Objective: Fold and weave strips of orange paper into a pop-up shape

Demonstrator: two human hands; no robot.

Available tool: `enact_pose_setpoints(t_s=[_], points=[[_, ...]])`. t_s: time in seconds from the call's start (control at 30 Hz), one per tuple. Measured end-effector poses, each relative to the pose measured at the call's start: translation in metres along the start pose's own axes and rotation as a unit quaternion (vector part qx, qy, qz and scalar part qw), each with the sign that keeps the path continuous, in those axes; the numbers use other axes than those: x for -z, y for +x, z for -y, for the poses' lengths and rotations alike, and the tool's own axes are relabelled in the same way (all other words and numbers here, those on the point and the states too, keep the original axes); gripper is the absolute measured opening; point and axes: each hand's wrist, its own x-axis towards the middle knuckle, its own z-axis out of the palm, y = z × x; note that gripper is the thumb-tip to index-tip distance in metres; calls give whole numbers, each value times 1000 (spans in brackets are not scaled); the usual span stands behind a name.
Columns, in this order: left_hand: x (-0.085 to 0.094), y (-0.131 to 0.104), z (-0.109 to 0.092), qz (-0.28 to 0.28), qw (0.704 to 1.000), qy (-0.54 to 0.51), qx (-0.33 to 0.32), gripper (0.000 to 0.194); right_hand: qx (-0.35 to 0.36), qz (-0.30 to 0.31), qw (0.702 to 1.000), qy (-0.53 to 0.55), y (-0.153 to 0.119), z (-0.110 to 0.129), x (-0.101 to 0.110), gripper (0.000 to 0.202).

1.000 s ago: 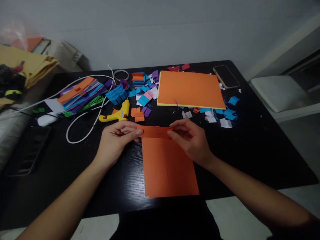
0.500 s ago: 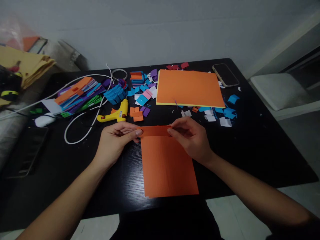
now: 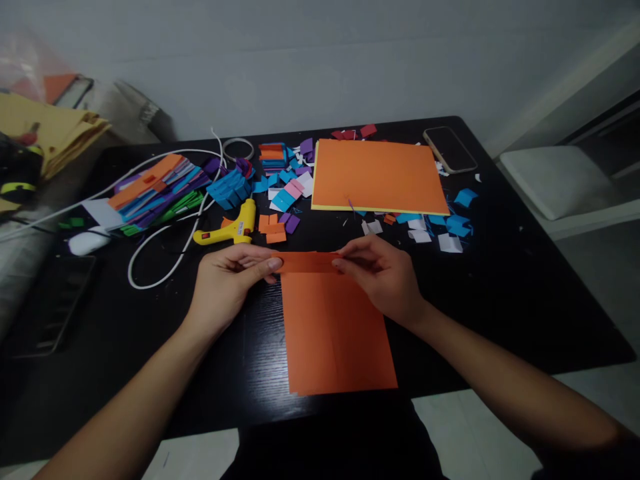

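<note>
The left grip [image 3: 226,280] and right grip [image 3: 386,279] pinch closed on an orange paper strip [image 3: 306,263]. A glue gun [image 3: 235,231] lies nearby.

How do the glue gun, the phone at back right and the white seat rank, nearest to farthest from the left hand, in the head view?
From the left hand:
1. Glue gun, just beyond it.
2. Phone, back right on the table.
3. Seat, farther right.
</note>
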Motion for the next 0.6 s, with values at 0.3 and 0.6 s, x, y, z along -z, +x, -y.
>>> enact_pose_setpoints(t_s=[0.3,0.6], points=[[0,-2,0,-4,1000,1,-8,14,-23,-15,999,27,0,2,-1,23],[-1,-2,2,-13,1000,13,-21,16,-64,15,995,72,6,2,1,23]])
